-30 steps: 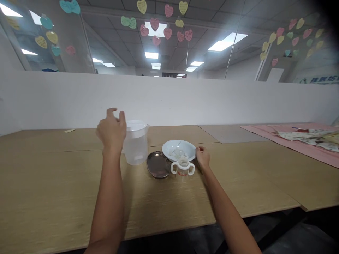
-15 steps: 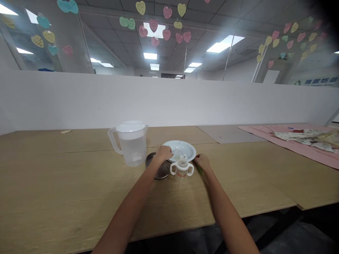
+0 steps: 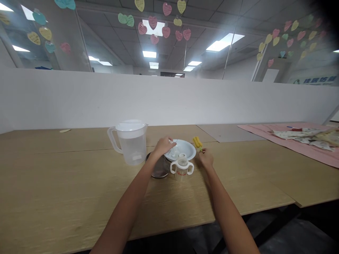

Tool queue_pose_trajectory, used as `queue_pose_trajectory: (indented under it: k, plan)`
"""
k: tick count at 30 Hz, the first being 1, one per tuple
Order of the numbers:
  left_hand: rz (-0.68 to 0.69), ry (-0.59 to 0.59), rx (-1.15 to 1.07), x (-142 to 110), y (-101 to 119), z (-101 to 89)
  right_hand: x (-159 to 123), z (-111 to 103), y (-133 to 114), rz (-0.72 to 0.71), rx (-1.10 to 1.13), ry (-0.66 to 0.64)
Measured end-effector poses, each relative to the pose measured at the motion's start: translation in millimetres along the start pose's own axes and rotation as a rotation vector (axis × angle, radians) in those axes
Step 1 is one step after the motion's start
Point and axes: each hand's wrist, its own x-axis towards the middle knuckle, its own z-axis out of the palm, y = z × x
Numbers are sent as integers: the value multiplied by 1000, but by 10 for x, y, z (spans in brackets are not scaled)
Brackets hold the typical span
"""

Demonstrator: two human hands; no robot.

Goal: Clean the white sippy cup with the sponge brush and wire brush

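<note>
Over the left rim of a white bowl (image 3: 189,151), my left hand (image 3: 164,145) has its fingers closed on a clear plastic piece (image 3: 174,152), whose exact kind is hard to make out. My right hand (image 3: 206,157) grips the green handle of a yellow sponge brush (image 3: 197,142), its head raised beside the bowl's right side. In front of the bowl, between my arms, stands a clear baby bottle (image 3: 182,169) with two white handles and an open top. A round dark metal tray (image 3: 160,169) lies under my left wrist.
Left of my left hand stands a translucent lidded pitcher (image 3: 134,144) holding water. A pink cloth (image 3: 265,134) with packets on it covers the far right of the wooden table (image 3: 79,183). A white partition (image 3: 159,100) runs along the back.
My right hand has lifted the sponge brush, so its yellow head now shows upright. My left hand has risen slightly, and the clear piece shows below its fingers.
</note>
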Motion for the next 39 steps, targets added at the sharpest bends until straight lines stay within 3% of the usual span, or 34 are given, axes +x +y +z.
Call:
queue_pose_trajectory:
  k: [3,5,8,11,16,23,26,30,33,36,39]
  plan:
    - [-17,126,-291,8,54,-67,-9,-86,-114,103,49,108]
    - [-27,185,-450,1,104,-102,-47,-143,-220,65,170,190]
    - [-20,202,-621,-12,185,-124,-142,-188,-362,-159,343,263]
    - [8,209,-786,-15,249,-104,-223,-174,-427,-414,343,254]
    - [-32,199,-1124,-20,316,-57,-231,-127,-397,-563,347,329]
    - [-195,165,-1491,-4,333,-44,-241,-129,-396,-617,264,313]
    - [-226,117,-1535,16,327,-56,-267,-131,-417,-615,240,197]
    - [-232,74,-1546,32,304,-94,-271,-168,-428,-510,137,-2]
    - [-218,46,-1580,38,280,-125,-255,-199,-420,-470,44,-72]
    - [-203,50,-1620,43,258,-136,-240,-215,-398,-448,23,-26]
    - [-217,49,-1641,45,245,-123,-236,-225,-383,-414,103,114]
